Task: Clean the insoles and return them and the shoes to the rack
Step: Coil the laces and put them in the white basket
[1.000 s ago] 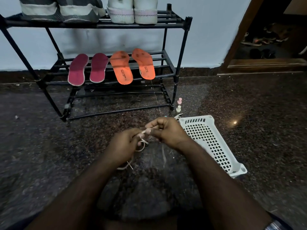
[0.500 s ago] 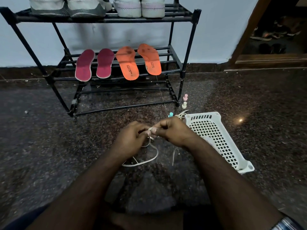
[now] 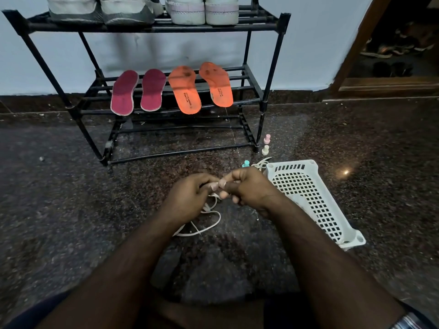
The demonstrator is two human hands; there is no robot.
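Left hand (image 3: pixel 187 200) and right hand (image 3: pixel 249 188) meet low over dark stone floor (image 3: pixel 71 210), each grip pinching pale shoelace (image 3: pixel 204 224) — its loop trails onto floor beneath left hand. Black rack (image 3: pixel 263 100) stands ahead against wall. Middle shelf: two maroon insoles (image 3: pixel 139 92), two orange insoles (image 3: pixel 200 87), side by side. Top shelf: grey shoes (image 3: pixel 99 9), white shoes (image 3: pixel 202 10), only partly in view. White perforated basket (image 3: pixel 308 198) lies just right of right hand — small pegs (image 3: pixel 266 144), possibly plastic, near rack's foot.

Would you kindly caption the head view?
Both hands work a white lace before the insole-laden rack.
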